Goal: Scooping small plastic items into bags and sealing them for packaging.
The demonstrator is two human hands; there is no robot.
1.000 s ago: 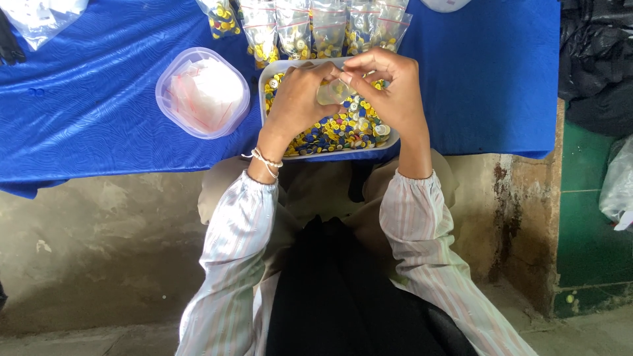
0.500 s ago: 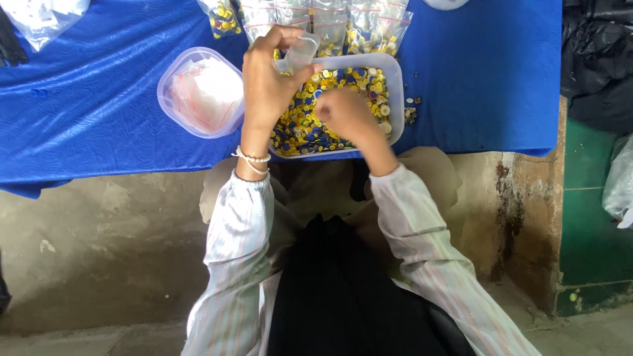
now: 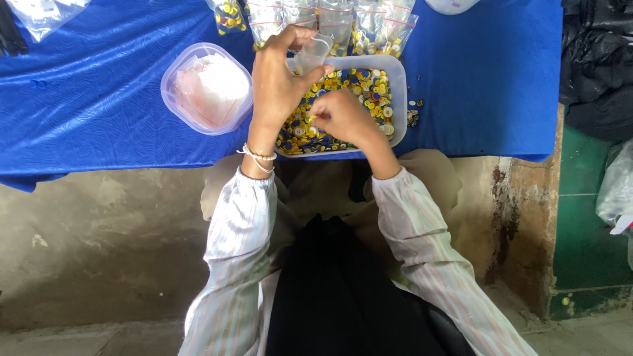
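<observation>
While the person sits at the desk [image 3: 99,99], which is draped in a blue cloth, everything centres on the clear rectangular tub [image 3: 395,72] full of small yellow, blue and white buttons at the near edge. Over the far left corner of that tub, the left hand [image 3: 277,82] is raised and grasps a small clear plastic bag [image 3: 313,53] between thumb and fingertips, the bag held above the tub's rim. Just to the right of it, low over the middle of the tub, the right hand [image 3: 339,115] is curled, its fingertips pinched on something small and yellowish right above the buttons; I cannot make out what the piece is. A beaded bracelet [image 3: 257,157] circles the left wrist, which crosses the tub's near left corner.

To the left of the tub, apart from it, stands a round clear container [image 3: 173,99] with pale pinkish bags inside. Behind the tub, along its far side, lies a row of sealed clear bags [image 3: 389,29] already holding buttons. A few loose buttons [image 3: 414,115] lie on the cloth just beside the tub's right wall. Well to the right of the tub, off the desk, dark plastic sacks [image 3: 597,66] are heaped.
</observation>
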